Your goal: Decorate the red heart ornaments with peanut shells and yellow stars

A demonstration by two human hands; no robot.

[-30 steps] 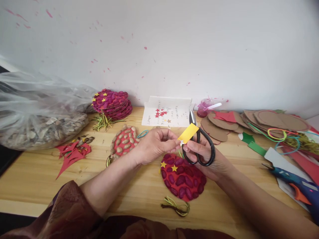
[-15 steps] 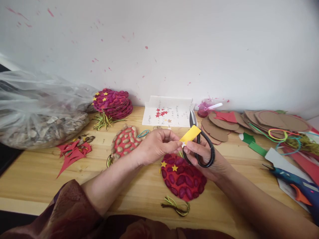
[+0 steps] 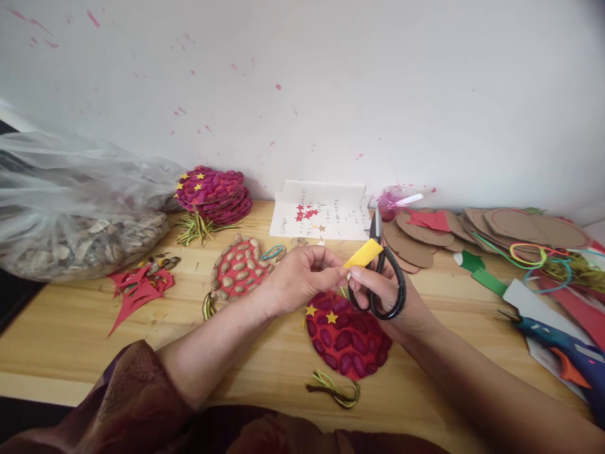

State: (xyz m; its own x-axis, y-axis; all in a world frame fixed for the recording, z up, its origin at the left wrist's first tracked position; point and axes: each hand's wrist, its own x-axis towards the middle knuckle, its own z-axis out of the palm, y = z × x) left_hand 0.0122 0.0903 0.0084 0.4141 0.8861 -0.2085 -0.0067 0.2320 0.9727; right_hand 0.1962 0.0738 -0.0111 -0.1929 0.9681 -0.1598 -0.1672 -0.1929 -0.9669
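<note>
My left hand (image 3: 300,277) pinches the lower end of a narrow yellow strip (image 3: 363,254), paper or felt. The thumb and fingertips of my right hand (image 3: 401,315) meet the strip at that same end, where a small white bit shows. Black-handled scissors (image 3: 401,277) hang in the right hand, blades pointing up, a handle loop around the fingers. Under the hands lies a round red piece (image 3: 350,343) covered with purple shells or seeds, with yellow stars (image 3: 331,317) on its left side. A yarn tassel (image 3: 335,389) rests in front of it.
Left are a plastic bag of shells (image 3: 94,246), red scraps (image 3: 137,296) and a stack of purple discs (image 3: 215,195). A beige-studded disc (image 3: 240,268) lies mid-table. Behind is paper with red stars (image 3: 331,214); right are cardboard shapes (image 3: 510,227) and a blue glue gun (image 3: 558,337).
The scissors have tilted, their blade tips moving right. The white bit between my fingertips shows less, and both hands stay nearly in place.
</note>
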